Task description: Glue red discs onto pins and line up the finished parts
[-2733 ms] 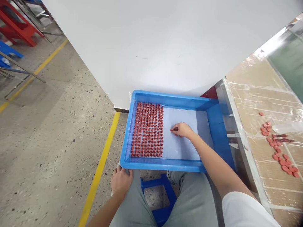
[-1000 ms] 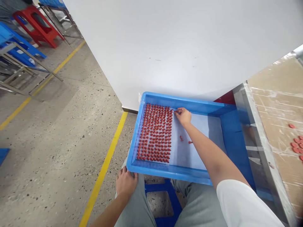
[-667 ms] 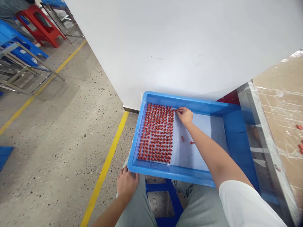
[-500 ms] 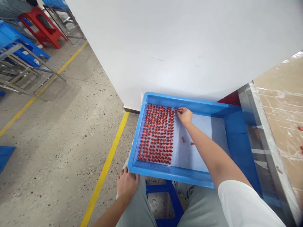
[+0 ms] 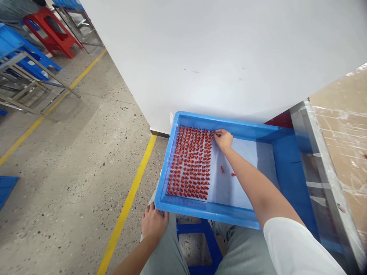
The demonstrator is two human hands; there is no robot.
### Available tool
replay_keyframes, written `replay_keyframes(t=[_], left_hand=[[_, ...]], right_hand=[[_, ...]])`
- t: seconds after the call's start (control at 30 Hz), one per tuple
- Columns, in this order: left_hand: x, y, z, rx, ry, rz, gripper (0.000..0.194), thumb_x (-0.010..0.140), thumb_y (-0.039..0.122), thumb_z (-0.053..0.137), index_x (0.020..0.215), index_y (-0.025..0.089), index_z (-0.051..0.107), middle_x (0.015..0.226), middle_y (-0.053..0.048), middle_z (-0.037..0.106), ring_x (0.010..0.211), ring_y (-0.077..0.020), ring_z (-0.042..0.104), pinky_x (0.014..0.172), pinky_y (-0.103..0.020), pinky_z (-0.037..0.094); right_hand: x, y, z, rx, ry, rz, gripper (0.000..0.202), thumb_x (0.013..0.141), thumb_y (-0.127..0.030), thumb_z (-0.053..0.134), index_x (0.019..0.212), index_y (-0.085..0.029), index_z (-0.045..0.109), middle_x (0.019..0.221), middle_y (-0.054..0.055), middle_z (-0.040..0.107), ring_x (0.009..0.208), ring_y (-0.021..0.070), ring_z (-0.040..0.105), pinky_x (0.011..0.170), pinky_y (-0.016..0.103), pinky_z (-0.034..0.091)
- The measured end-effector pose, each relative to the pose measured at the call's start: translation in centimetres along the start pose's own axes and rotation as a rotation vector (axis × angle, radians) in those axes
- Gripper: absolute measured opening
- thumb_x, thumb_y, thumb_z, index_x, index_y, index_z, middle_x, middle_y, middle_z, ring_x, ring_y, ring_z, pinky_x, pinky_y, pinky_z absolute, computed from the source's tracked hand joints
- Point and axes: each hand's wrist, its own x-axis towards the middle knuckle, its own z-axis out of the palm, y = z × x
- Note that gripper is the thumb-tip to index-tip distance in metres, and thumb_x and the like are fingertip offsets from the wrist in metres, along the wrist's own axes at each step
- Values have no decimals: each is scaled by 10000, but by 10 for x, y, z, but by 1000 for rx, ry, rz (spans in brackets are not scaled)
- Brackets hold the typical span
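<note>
A shallow blue tray [image 5: 206,212] rests across my lap. Small red figure-like pieces [image 5: 190,162] stand in tight rows over its left part; their exact kind is too small to make out. At the far end of the rightmost row, my right hand [image 5: 223,139] is closed in a pinch on a small red piece, mostly hidden by the fingers. A loose red piece [image 5: 222,169] lies on the tray floor, with another red piece [image 5: 233,174] beside my forearm. My left hand [image 5: 155,221] lies flat on my knee by the tray's near left corner, holding nothing.
A white panel [image 5: 215,57] rises just beyond the tray. To the right is a metal-edged table [image 5: 341,152] covered in brown board and clear film. On the left, a red stool [image 5: 54,32], metal frames and a seated person are across the yellow-lined floor [image 5: 86,152].
Both hands stay almost where they were. The right fingertips remain at the far end of the rightmost row, with only a slight shift.
</note>
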Motion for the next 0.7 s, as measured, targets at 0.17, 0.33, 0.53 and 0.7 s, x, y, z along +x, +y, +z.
replay_keyframes(t=[0.17,0.33,0.53,0.7], left_hand=[[0,-2,4,-3,30,8,383,922,419,462,1121,167,672,1186,-134,638,1155,-341,522,901,-481,450],[0,-3,6,9,43,16,381,923,412,459,1130,171,667,1187,-131,636,1155,-339,517,909,-485,444],[-1,-1,4,9,38,6,360,911,400,473,1111,173,670,1185,-142,631,1158,-330,522,901,-463,443],[-1,0,4,21,20,-1,368,909,413,478,1097,172,682,1180,-140,638,1160,-333,524,903,-470,447]], right_hand=[[3,4,6,32,33,4,198,821,-265,672,993,-183,727,965,53,767,943,223,727,911,339,550],[4,7,9,62,47,-12,183,821,-255,685,985,-188,731,952,41,769,918,212,730,891,329,553],[5,10,11,82,48,-30,168,815,-250,694,966,-188,734,948,37,771,924,215,732,871,320,552],[6,11,11,85,39,-34,162,819,-249,690,965,-189,729,952,32,770,916,211,733,858,317,552]])
